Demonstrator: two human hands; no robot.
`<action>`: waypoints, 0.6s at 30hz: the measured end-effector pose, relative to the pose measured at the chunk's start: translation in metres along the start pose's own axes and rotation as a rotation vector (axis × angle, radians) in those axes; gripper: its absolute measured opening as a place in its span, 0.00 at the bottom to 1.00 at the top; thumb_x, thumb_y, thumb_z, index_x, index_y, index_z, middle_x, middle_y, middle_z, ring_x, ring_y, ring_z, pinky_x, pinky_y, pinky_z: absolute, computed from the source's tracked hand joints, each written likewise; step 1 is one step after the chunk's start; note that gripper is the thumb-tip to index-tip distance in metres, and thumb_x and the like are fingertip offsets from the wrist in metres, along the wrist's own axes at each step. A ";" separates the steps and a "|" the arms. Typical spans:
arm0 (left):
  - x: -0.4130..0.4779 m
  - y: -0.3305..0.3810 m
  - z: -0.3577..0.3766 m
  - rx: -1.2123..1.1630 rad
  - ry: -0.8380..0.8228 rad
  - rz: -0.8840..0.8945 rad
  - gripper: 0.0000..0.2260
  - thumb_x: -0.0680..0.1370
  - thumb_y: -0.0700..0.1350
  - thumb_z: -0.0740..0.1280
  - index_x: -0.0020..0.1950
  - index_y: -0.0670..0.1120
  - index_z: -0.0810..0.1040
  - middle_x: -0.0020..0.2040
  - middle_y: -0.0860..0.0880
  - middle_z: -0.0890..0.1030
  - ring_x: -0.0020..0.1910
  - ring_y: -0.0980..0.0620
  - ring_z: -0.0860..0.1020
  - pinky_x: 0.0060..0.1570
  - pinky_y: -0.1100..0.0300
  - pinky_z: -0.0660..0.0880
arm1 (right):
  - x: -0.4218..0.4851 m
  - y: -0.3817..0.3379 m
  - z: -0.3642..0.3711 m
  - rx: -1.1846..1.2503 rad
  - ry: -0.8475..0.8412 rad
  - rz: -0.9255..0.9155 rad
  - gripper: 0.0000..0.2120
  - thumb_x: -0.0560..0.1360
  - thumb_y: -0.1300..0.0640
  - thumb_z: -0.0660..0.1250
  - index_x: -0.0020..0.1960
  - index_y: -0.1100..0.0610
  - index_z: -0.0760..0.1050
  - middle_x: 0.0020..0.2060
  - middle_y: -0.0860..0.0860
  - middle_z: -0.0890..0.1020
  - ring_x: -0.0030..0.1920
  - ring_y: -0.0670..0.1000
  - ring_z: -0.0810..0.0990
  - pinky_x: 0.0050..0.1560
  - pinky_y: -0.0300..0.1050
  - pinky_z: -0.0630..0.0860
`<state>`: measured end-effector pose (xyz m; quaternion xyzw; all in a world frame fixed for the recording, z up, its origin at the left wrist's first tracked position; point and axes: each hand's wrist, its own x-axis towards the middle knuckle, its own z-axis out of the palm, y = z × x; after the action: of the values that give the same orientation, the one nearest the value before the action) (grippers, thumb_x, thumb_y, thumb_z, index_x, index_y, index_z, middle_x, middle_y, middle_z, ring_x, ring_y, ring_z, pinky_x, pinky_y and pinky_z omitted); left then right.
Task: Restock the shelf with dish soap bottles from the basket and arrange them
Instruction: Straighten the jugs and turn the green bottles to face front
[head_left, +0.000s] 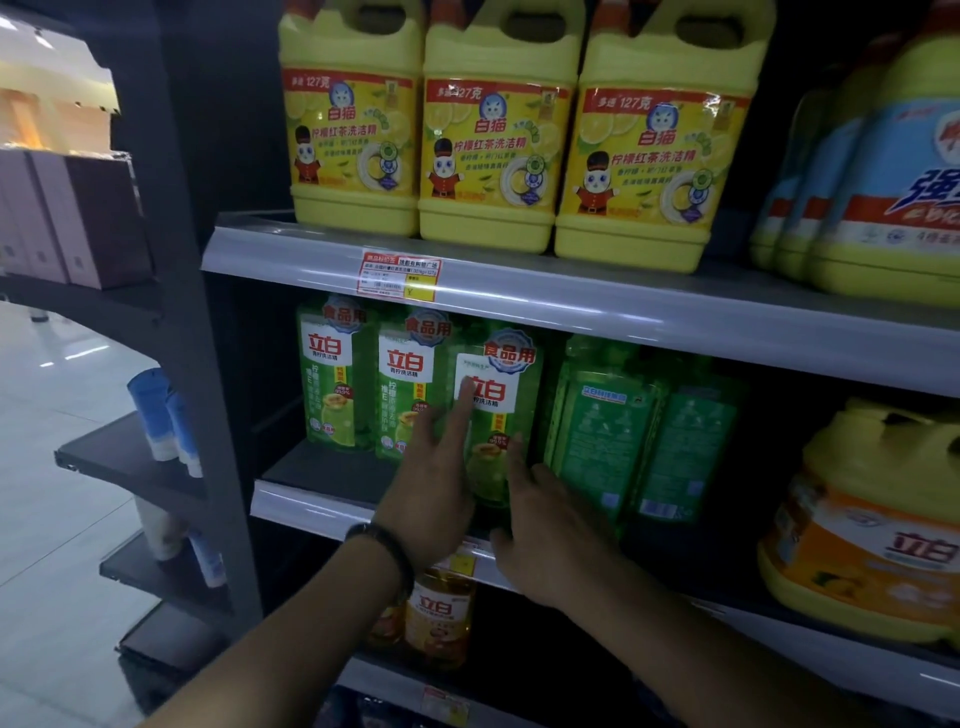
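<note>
Centre of frame, mid shelf: row of green dish soap btls, all upright. Three face fwd, side by side: leftmost green bottle, second green bottle, third green bottle. Just right of them, reversed green bottles w/ back labels out.

Left hand lies flat on the front of the third green bottle, fingers straight, index tip on its white label, nothing clasped. Right hand sits at that btl's lower right side, between it & the reversed ones; fingers extended, touching its edge, not wrapped round it. Dark wristband on the left wrist.

Upper part of frame: top shelf w/ three yellow jugs, price tag on its rail; blue-label jugs upper right. Lower right: yellow tub w/ orange label. Bottom centre, one level down: orange bottle, partly behind the left wrist. Left of frame: separate rack w/ white-blue tubes
</note>
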<state>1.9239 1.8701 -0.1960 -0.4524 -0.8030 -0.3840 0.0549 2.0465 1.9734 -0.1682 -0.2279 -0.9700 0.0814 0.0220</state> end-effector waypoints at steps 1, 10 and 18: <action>-0.004 -0.002 0.007 0.053 -0.024 -0.030 0.54 0.75 0.28 0.65 0.83 0.64 0.34 0.83 0.44 0.51 0.70 0.34 0.73 0.50 0.53 0.76 | 0.000 0.001 0.000 0.002 -0.004 -0.001 0.50 0.83 0.46 0.66 0.84 0.50 0.28 0.78 0.57 0.67 0.65 0.59 0.78 0.57 0.53 0.79; 0.011 0.003 0.025 0.313 -0.139 -0.193 0.49 0.80 0.47 0.69 0.84 0.58 0.32 0.82 0.39 0.53 0.76 0.31 0.64 0.66 0.34 0.74 | 0.028 0.001 -0.004 0.115 -0.001 0.090 0.53 0.79 0.56 0.69 0.84 0.52 0.30 0.57 0.62 0.83 0.52 0.61 0.84 0.44 0.48 0.77; 0.020 -0.005 0.037 0.226 -0.124 -0.155 0.52 0.78 0.48 0.72 0.84 0.58 0.32 0.79 0.36 0.55 0.72 0.31 0.70 0.65 0.38 0.75 | 0.037 -0.005 -0.005 0.209 -0.004 0.100 0.52 0.79 0.61 0.68 0.84 0.56 0.30 0.59 0.62 0.83 0.50 0.62 0.86 0.50 0.57 0.85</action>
<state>1.9179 1.9068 -0.2158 -0.4027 -0.8756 -0.2655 0.0258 2.0116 1.9868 -0.1618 -0.2723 -0.9437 0.1836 0.0398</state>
